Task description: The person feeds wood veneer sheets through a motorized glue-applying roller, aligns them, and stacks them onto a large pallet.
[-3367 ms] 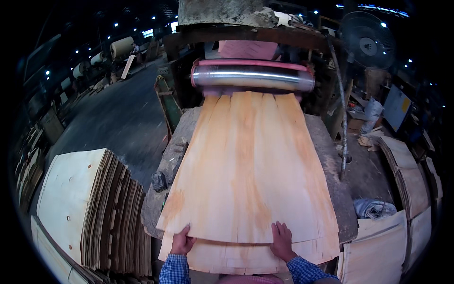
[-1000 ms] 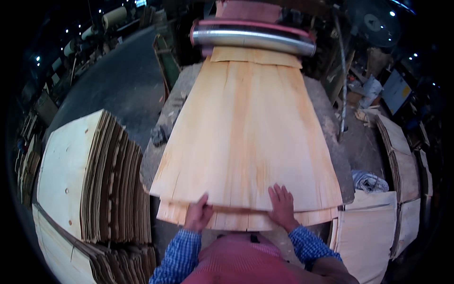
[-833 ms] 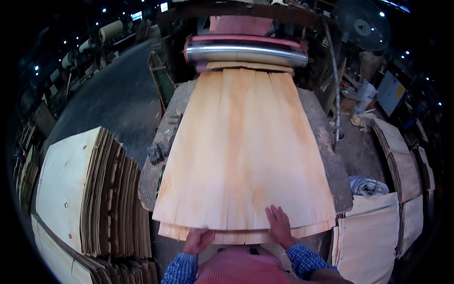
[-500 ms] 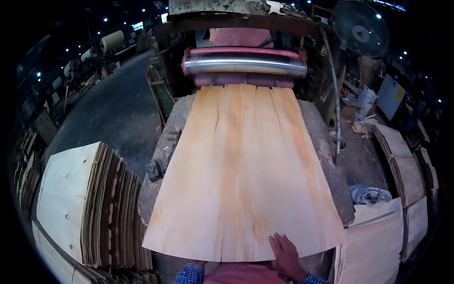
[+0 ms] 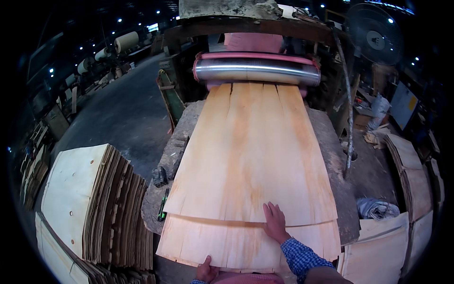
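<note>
Right hand lies flat, fingers spread, on the near edge of the top veneer sheet. Left hand is curled on the near edge of the lower sheet, thumb over it. Half a second ago only my right hand showed and one sheet covered the desk; now the left is back in view and the lower sheet peeks out under the top one. The top sheet's far end sits under the steel roller. My reading: the top sheet is running into the roller, the next lying ready. A veneer stack stands left.
</note>
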Demonstrator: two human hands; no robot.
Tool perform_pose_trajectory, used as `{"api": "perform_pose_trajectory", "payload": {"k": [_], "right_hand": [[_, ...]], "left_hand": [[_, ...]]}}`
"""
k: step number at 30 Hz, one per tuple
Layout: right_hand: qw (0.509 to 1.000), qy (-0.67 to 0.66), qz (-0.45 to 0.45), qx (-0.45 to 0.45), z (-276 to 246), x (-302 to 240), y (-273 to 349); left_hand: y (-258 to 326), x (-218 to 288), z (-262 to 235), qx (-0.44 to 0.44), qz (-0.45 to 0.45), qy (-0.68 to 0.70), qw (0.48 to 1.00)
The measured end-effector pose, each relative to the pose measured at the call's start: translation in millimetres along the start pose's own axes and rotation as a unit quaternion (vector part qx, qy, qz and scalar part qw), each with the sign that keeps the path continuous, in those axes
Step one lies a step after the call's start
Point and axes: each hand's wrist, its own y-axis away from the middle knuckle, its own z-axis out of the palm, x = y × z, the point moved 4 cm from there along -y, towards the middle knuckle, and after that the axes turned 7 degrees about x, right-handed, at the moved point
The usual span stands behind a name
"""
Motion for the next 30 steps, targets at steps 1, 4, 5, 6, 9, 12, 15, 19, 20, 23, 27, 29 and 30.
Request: {"api": "perform_pose_trajectory", "payload": {"k": [1,4,5,6,9,12,15,19,20,23,27,29,30], "right_hand": [[1.0,-0.003,0.004,0.002,12,9,-10],[0.999,0.041,0.015,0.018,52,37,-53],[0.998,0.051,0.02,0.008,58,39,-69],[0.998,0.061,0.025,-0.002,61,42,-84],[0.995,0.07,0.062,-0.022,56,56,-131],[0.992,0.062,0.097,-0.056,67,58,-140],[0.992,0.081,0.076,-0.054,64,41,-107],[0.998,0.055,0.03,-0.013,52,9,-2],[0.998,0.061,0.015,-0.029,41,-3,26],[0.995,0.056,0.009,-0.078,10,-24,110],[0.993,0.037,0.008,-0.116,-26,-52,179],[0.993,0.041,0.01,-0.114,-43,-60,189],[0.994,0.047,0.026,-0.096,-55,-61,188]], "left_hand": [[6,4,7,-0.016,-0.014,0.007,1.0],[33,17,21,-0.011,-0.021,0.004,1.0],[26,10,11,0.025,-0.001,-0.01,1.0],[21,4,0,0.06,0.019,-0.025,0.998],[32,10,17,0.045,0.01,-0.044,0.998],[61,29,42,0.018,-0.016,-0.031,0.999],[50,25,38,0.016,0.003,-0.034,0.999],[40,23,26,0.02,-0.039,-0.001,0.999],[37,21,23,0.012,-0.048,-0.001,0.999],[32,20,29,-0.023,-0.073,0.013,0.997],[66,35,57,-0.075,-0.097,0.078,0.989],[94,54,82,-0.128,-0.111,0.088,0.982],[106,62,93,-0.154,-0.117,0.094,0.977]]}}
